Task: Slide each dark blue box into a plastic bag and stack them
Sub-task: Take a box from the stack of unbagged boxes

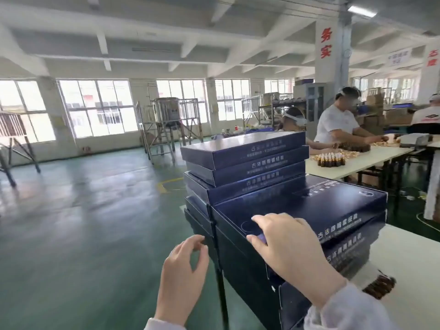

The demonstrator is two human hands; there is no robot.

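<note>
- At 5 o'clock, right hand (292, 248) laid on the lid of the top dark blue box (321, 206), fingers spread fairly straight, thumb along the near edge.
- At 7 o'clock, left hand (183, 265) loosely curled, holding nothing, just beside the near stack (250, 270); touching or not, cannot tell.
- Step judged: taking the top box off for bagging.
- No plastic bag in view, so next: lift the box clear with both hands, then find a bag and open its mouth.
- At 4 o'clock, brown vials (381, 287) on the white table (409, 258), against the stack's foot; easily knocked.
- At 12 o'clock, taller stack (242, 167) right behind, unevenly piled; likely to topple if nudged.
- At 1 o'clock, small bottles (332, 159) on a long table, seated workers (335, 125) beyond.
- At 11 o'clock, far off, a steel tank (166, 111).
</note>
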